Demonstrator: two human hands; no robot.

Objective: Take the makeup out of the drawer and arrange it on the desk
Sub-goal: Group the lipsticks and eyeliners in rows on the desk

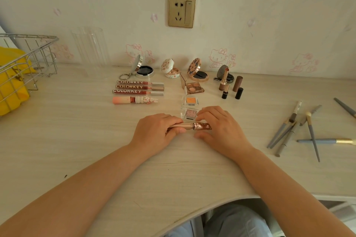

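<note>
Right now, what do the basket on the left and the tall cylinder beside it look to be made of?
The basket looks like bare metal wire: thin silvery rods with a dull shine, open gaps showing the yellow bag inside. The cylinder seems clear plastic or glass, I cannot tell which: the wallpaper shows through it, and faint vertical ribs catch light.

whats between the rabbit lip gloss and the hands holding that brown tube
Nothing: in the head view, bare desk separates the rabbit lip gloss from the left hand and right hand holding the brown tube.
</note>
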